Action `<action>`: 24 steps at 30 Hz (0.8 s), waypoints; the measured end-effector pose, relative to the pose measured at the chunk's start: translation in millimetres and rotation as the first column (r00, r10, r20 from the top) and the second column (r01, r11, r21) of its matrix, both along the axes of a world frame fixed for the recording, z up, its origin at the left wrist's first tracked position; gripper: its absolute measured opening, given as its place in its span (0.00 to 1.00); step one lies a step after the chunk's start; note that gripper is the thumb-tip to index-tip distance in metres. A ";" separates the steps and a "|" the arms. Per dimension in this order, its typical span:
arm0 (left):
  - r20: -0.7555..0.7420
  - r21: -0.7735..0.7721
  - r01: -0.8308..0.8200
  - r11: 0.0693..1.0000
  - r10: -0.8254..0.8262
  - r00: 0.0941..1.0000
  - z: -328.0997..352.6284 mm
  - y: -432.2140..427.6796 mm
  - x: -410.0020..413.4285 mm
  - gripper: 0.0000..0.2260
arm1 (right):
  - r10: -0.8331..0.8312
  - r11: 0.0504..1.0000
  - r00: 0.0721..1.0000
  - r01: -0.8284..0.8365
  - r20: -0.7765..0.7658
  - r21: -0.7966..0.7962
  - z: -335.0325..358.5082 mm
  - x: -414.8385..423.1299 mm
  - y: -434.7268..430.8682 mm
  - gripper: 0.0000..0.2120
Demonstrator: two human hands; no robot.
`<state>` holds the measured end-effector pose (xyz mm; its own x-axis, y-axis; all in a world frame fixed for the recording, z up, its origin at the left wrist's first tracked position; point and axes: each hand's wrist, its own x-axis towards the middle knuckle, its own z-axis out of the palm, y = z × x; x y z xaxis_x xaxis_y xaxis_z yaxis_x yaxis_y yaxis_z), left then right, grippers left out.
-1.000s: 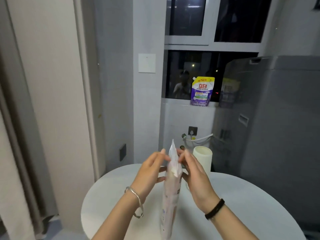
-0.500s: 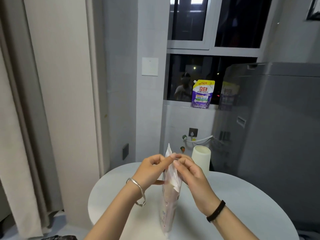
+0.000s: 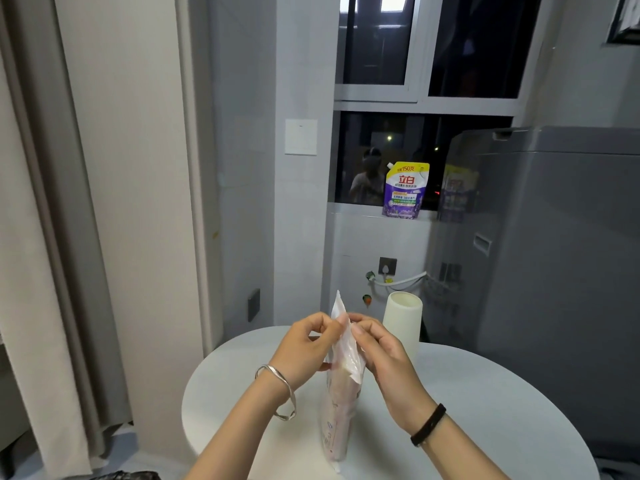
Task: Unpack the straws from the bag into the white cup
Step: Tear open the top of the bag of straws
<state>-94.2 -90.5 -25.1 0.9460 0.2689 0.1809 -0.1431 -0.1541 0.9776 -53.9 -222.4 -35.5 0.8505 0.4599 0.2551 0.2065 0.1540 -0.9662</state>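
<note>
A tall, thin plastic bag of straws [image 3: 337,407] stands upright on the round white table [image 3: 485,410], its pinkish contents showing through the film. My left hand [image 3: 304,348] and my right hand [image 3: 382,355] pinch the bag's top from either side, fingertips meeting near the seal. The bag's upper tip sticks up above my fingers. The white cup [image 3: 403,323] stands upright just behind my right hand, at the table's far edge. No straws show in the cup; its inside is hidden from this angle.
A grey washing machine [image 3: 554,254] stands close behind the table on the right. A purple detergent pouch [image 3: 404,190] sits on the window sill. A beige curtain [image 3: 45,237] hangs at the left, and a wall with a socket is behind the table.
Both hands have closed in from spread fingers to a tight pinch on the bag's top. The bag has stayed upright while my view shifted a little to the left.
</note>
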 end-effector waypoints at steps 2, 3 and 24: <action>-0.005 0.022 -0.028 0.999 0.028 1.000 -0.9 -2.2 1.6 0.20 | 0.011 1.000 0.999 -0.010 -0.032 0.021 -1.0 -0.4 1.1 0.09; -0.015 0.026 -0.042 0.999 0.042 0.999 -0.8 -3.1 2.1 0.22 | 0.019 0.999 0.999 -0.017 -0.046 0.035 -1.9 -1.0 1.6 0.09; -0.020 0.054 -0.083 0.995 0.084 0.996 -3.3 3.2 1.2 0.25 | 0.017 1.000 0.998 -0.016 -0.054 0.004 -7.4 3.4 9.5 0.10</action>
